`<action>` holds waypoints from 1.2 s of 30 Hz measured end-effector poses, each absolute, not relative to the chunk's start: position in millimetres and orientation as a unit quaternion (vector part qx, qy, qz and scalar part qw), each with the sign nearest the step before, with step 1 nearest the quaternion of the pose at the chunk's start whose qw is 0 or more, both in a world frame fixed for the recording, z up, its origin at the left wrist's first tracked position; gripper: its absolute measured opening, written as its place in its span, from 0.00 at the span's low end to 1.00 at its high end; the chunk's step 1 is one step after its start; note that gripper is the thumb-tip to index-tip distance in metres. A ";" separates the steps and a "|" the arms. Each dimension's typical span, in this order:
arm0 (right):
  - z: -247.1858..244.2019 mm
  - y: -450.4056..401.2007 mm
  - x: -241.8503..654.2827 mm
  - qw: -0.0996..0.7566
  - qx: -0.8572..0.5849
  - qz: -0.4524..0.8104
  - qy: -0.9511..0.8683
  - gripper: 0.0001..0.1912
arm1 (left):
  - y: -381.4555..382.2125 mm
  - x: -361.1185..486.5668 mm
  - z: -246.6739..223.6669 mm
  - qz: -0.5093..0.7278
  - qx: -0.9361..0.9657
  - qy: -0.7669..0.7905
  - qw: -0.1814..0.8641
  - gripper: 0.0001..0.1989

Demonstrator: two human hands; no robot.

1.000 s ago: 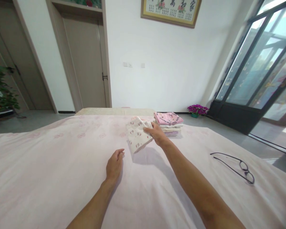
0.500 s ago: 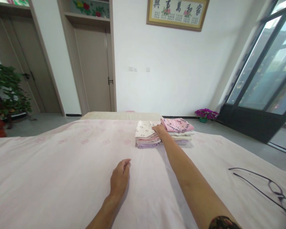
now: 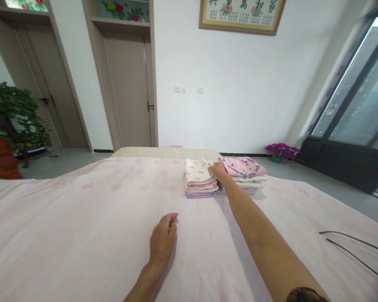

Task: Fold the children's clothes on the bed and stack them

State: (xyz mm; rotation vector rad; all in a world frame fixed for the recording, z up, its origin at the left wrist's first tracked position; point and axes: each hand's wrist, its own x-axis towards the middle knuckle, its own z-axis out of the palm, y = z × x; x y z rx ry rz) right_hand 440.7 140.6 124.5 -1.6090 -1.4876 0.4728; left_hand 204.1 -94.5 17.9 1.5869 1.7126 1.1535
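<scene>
Much of the eyeglasses (image 3: 360,240) apparently beyond right edge.

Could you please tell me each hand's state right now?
Left hand: open, fingers loosely curled, holding nothing.
Right hand: at the patterned cloth; whether gripping cannot be told.

Left fingers (image 3: 170,217) have room leftward over the sheet (image 3: 82,235); the pink-topped stack (image 3: 242,167) blocks the right fingers (image 3: 211,169) rightward.
</scene>
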 end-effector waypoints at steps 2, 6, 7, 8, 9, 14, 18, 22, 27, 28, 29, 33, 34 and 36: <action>125.6 136.2 436.5 0.387 -0.672 0.122 -0.619 0.22 | -94.2 204.4 17.1 0.429 0.589 0.631 0.266 0.16; 129.6 129.5 413.1 0.332 -0.651 0.021 -0.683 0.27 | -93.2 205.6 16.0 0.428 0.589 0.633 0.263 0.16; 128.7 128.7 406.6 0.308 -0.639 -0.003 -0.705 0.27 | -93.0 205.7 16.1 0.427 0.589 0.633 0.263 0.16; 126.2 128.4 400.9 0.273 -0.629 -0.028 -0.727 0.28 | -92.8 205.7 16.3 0.426 0.590 0.633 0.263 0.16; 122.3 128.3 396.5 0.226 -0.626 -0.052 -0.744 0.29 | -92.7 205.6 16.7 0.424 0.591 0.633 0.263 0.16; 91.9 132.6 395.1 0.055 -0.668 -0.046 -0.740 0.35 | -93.3 204.7 18.6 0.412 0.607 0.631 0.254 0.16; 86.7 136.9 401.7 0.053 -0.682 -0.013 -0.729 0.36 | -94.5 205.0 19.2 0.405 0.612 0.632 0.248 0.16; 97.2 132.4 394.3 0.062 -0.678 -0.028 -0.732 0.36 | -94.9 204.9 19.2 0.404 0.619 0.630 0.239 0.16; 88.6 113.2 373.1 0.080 -0.628 -0.057 -0.772 0.36 | -94.5 204.3 18.5 0.404 0.621 0.628 0.238 0.15; 85.1 109.8 370.6 0.079 -0.623 -0.056 -0.776 0.36 | -94.4 204.2 18.5 0.404 0.621 0.628 0.239 0.15; 82.3 107.2 369.0 0.080 -0.621 -0.056 -0.778 0.36 | -94.4 204.2 18.5 0.403 0.620 0.629 0.240 0.15; 82.7 102.1 370.7 0.084 -0.608 -0.048 -0.788 0.32 | -94.7 204.0 19.5 0.400 0.623 0.628 0.238 0.15; 84.7 100.4 372.1 0.088 -0.605 -0.046 -0.790 0.31 | -94.8 203.9 20.0 0.399 0.624 0.629 0.237 0.15; 87.4 93.7 374.9 0.108 -0.607 -0.057 -0.785 0.29 | -95.0 204.0 21.0 0.396 0.624 0.630 0.237 0.15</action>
